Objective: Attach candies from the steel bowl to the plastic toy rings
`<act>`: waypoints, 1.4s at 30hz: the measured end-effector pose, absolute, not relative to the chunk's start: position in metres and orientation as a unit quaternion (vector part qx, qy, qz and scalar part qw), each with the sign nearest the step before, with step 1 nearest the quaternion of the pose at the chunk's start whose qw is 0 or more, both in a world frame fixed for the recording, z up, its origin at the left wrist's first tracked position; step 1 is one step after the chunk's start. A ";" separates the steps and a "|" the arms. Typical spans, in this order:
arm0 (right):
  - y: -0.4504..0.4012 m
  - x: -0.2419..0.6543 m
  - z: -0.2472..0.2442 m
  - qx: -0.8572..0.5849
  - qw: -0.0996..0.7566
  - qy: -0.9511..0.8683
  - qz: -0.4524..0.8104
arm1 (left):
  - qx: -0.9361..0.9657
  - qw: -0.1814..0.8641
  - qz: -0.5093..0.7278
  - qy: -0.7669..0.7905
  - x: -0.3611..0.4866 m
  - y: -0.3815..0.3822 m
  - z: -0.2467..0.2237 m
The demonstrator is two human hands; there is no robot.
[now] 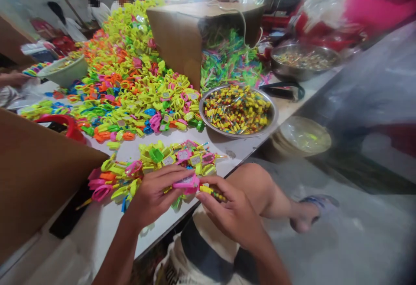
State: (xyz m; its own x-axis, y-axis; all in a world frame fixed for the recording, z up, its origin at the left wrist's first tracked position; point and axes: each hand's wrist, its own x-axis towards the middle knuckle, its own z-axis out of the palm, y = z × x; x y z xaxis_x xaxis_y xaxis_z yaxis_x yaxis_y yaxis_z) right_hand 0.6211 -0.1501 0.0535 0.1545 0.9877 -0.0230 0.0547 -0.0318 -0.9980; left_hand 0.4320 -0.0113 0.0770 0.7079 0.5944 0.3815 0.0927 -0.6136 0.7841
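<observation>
My left hand [152, 194] is closed around a pink toy watch [189, 183], its square face turned up. From the right, my right hand [232, 211] pinches a thin clear packet of small yellow and coloured pieces [212, 191], its end touching the watch. I cannot tell whether the packet is partly inside the watch. Just beyond my hands lies a small heap of toy watches [169, 159], yellow, pink and green, some with similar packets sticking out. A metal bowl [238, 135] full of the yellow packets stands farther back.
A large pile of loose toy watches [130, 81] covers the back of the table. A cardboard box [178, 42] spills green and blue strips [230, 59]. Another cardboard box [42, 176] blocks the left side. A second metal bowl [302, 75] stands at back right. People sit behind.
</observation>
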 end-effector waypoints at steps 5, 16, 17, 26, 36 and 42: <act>-0.153 0.625 0.053 -0.573 0.538 -0.473 0.399 | 0.880 0.311 0.305 0.187 0.431 -0.012 0.071; 0.004 0.757 0.059 -0.804 0.011 -0.587 0.097 | 0.859 0.058 0.265 0.433 0.383 0.047 0.018; 0.021 0.765 0.057 -0.811 -0.019 -0.576 0.104 | 0.858 0.054 0.259 0.441 0.382 0.050 0.014; 0.062 0.780 0.022 -0.810 -0.087 -0.558 0.158 | 0.870 0.083 0.281 0.397 0.387 0.054 0.032; 0.046 0.790 0.022 -0.795 -0.008 -0.595 0.114 | 0.935 0.196 0.071 0.286 0.482 0.209 0.040; 0.028 0.770 0.032 -0.794 0.145 -0.590 0.034 | 0.941 0.200 -0.035 0.271 0.514 0.250 0.016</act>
